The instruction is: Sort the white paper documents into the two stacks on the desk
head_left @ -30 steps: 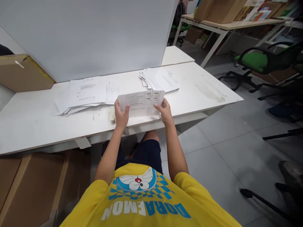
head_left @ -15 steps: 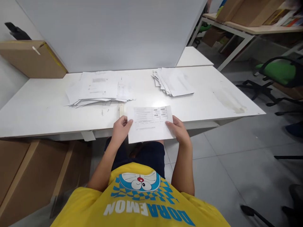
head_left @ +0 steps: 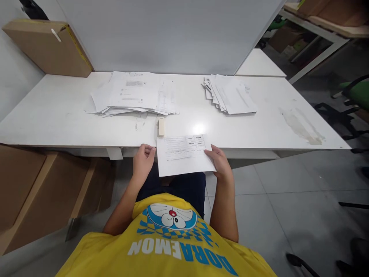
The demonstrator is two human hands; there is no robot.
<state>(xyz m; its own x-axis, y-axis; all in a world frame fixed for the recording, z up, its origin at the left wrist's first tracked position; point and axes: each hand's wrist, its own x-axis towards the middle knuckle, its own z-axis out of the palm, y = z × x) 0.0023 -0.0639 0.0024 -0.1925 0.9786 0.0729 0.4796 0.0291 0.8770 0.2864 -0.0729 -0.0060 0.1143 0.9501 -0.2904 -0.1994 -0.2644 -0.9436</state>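
Observation:
A printed sheet of paper (head_left: 184,157) is held over the front edge of the white desk, with text and small boxes in its upper part. My right hand (head_left: 220,159) grips its right side, thumb on top and fingers beneath. Just beside the left edge of the sheet is my left hand (head_left: 144,159), its fingers curled together and nothing visible in them. Beyond the sheet's upper left corner lies a small cream-coloured block (head_left: 161,127). Whether the sheet is one layer or more I cannot tell.
A wide paper stack (head_left: 134,92) lies at the back left of the desk (head_left: 72,127), and a smaller fanned stack (head_left: 233,94) at the back right. A cardboard box (head_left: 49,48) leans at the far left. More cardboard (head_left: 57,184) stands below left. A white partition (head_left: 173,34) rises behind.
My left hand has come off the sheet's left edge and moved slightly left. The right hand still holds the sheet. The view has shifted, and more of the cream block shows.

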